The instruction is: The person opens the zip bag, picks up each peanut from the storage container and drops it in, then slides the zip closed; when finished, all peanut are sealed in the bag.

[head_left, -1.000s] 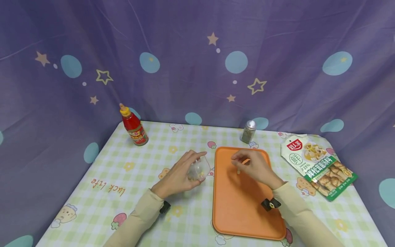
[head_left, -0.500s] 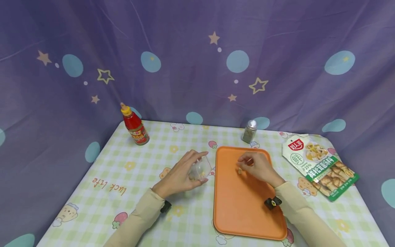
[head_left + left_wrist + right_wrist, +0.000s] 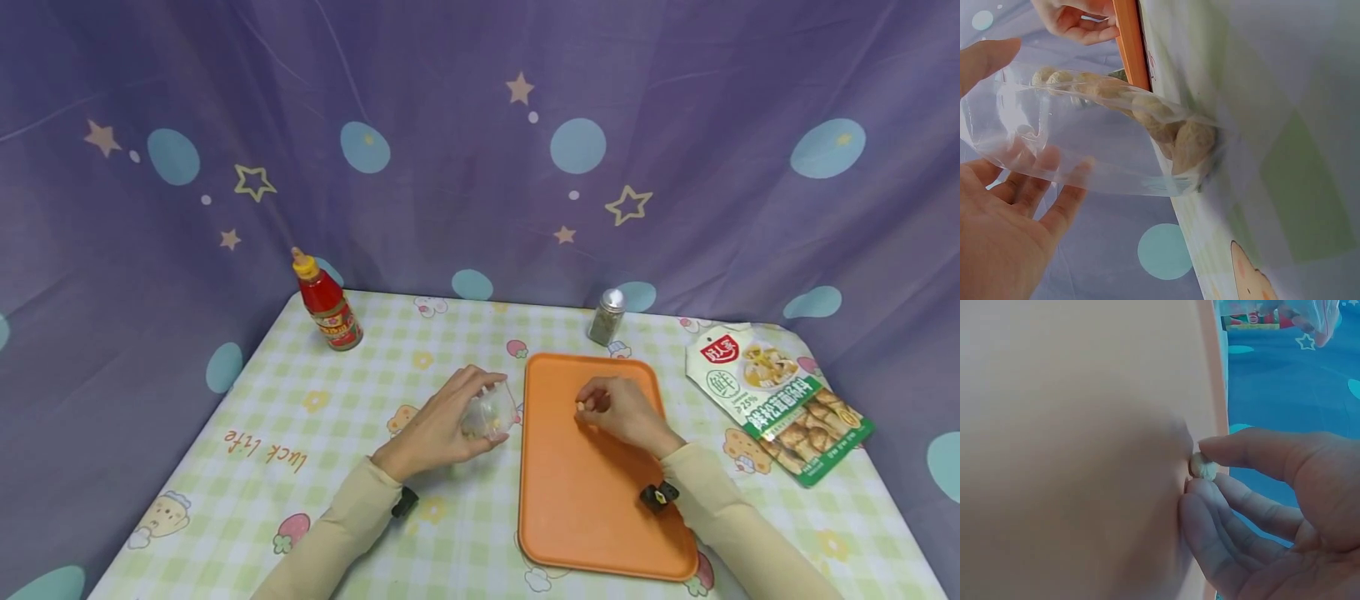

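Note:
My left hand [image 3: 442, 425] grips a clear plastic bag [image 3: 483, 414] upright on the tablecloth, left of the orange tray [image 3: 592, 517]. In the left wrist view, several peanuts in their shells [image 3: 1191, 145] lie at the bottom of the bag [image 3: 1107, 140], and the thumb and fingers spread round its upper part. Over the far half of the tray, my right hand [image 3: 626, 412] pinches a single peanut [image 3: 1202, 467] between thumb and fingertips, close to the tray surface in the right wrist view.
A red sauce bottle with a yellow cap [image 3: 330, 308] stands at the back left. Behind the tray is a glass shaker with a metal lid [image 3: 606, 318]. To the right lies a green and white seasoning packet [image 3: 780, 400]. A purple curtain [image 3: 450, 125] hangs behind the table.
My right hand has shifted slightly right and toward me over the tray; the peanut is now mostly covered by its fingers. My left hand stays nearly still with the bag.

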Demonstrator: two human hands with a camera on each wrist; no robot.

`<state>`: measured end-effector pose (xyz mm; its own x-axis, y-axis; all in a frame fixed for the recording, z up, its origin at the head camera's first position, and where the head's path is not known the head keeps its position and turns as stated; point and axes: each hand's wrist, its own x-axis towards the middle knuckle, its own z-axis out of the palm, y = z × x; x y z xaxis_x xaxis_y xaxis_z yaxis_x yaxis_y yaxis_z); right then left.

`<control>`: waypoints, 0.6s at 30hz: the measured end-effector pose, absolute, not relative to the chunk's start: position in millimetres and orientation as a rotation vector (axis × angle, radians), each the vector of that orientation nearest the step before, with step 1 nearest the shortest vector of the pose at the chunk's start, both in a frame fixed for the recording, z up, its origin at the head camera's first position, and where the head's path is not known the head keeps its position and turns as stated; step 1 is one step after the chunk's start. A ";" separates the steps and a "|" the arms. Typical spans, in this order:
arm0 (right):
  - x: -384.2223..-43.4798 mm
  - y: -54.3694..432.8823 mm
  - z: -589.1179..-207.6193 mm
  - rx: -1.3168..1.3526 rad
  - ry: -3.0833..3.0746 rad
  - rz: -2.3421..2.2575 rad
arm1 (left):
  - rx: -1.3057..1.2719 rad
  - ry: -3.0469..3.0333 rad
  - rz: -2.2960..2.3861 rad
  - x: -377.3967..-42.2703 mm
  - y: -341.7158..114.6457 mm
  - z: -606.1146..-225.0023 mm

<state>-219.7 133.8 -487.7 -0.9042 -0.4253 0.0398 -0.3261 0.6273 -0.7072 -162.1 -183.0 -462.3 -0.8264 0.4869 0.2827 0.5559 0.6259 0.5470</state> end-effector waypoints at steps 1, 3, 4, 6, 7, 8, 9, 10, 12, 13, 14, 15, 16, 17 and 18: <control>-219.7 133.4 -488.1 -0.640 2.711 -1.139 | -0.883 -2.733 -0.975 -162.3 -183.1 -462.3; -219.3 132.8 -488.7 -0.648 2.705 -1.136 | -0.889 -2.725 -0.969 -162.8 -183.6 -462.3; -219.0 132.7 -489.1 -0.652 2.703 -1.134 | -0.893 -2.717 -0.962 -163.1 -183.8 -462.5; -218.2 132.4 -489.9 -0.658 2.700 -1.133 | -0.893 -2.708 -0.948 -163.7 -184.1 -462.6; -217.9 132.2 -490.2 -0.662 2.702 -1.130 | -0.893 -2.704 -0.942 -164.0 -184.3 -462.6; -217.5 132.0 -490.3 -0.666 2.706 -1.127 | -0.891 -2.701 -0.937 -164.3 -184.4 -462.7; -217.1 131.8 -490.4 -0.669 2.708 -1.123 | -0.891 -2.700 -0.935 -164.4 -184.5 -462.7; -216.7 131.5 -490.4 -0.673 2.708 -1.122 | -0.892 -2.700 -0.935 -164.5 -184.6 -462.8; -215.4 130.7 -490.2 -0.673 2.704 -1.118 | -0.895 -2.701 -0.938 -164.4 -184.6 -463.0; -214.5 130.3 -490.0 -0.672 2.699 -1.117 | -0.898 -2.700 -0.939 -164.3 -184.5 -463.2; -213.4 129.8 -489.5 -0.672 2.694 -1.119 | -0.900 -2.699 -0.939 -164.2 -184.5 -463.4; -212.2 129.1 -489.0 -0.672 2.687 -1.125 | -0.901 -2.698 -0.941 -164.1 -184.4 -463.7; -210.8 128.1 -488.5 -0.675 2.681 -1.132 | -0.901 -2.697 -0.943 -164.0 -184.4 -463.9; -209.4 126.9 -487.7 -0.680 2.680 -1.140 | -0.900 -2.696 -0.945 -163.9 -184.3 -464.2; -208.2 125.7 -486.9 -0.695 2.682 -1.148 | -0.898 -2.698 -0.948 -163.8 -184.3 -464.3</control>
